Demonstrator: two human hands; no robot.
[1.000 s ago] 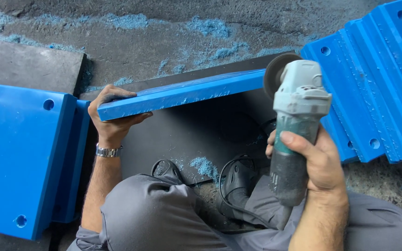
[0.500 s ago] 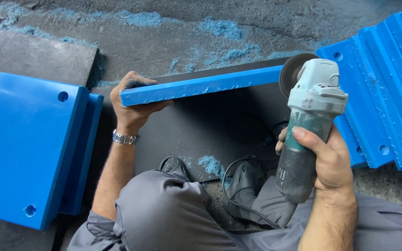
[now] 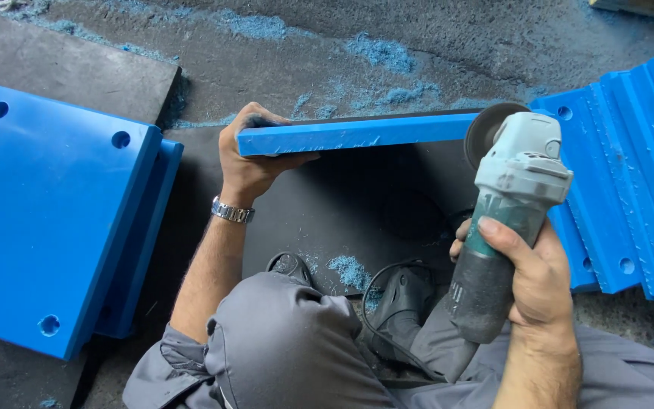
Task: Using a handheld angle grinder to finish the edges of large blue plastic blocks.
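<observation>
Blue plate gripped by left hand; right hand clutches grinder, disc half hidden.

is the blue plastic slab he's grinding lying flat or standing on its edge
On edge. The long blue plastic slab shows only its narrow edge upward, steadied by the left hand, unlike the flat blue plate with holes.

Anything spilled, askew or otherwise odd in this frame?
Yes: blue shavings lie scattered over the dark floor beyond the blue plate, with a smaller heap near the person's knees. The left hand holds that plate on edge while the right hand holds an angle grinder at its end. No damage is visible.
</observation>
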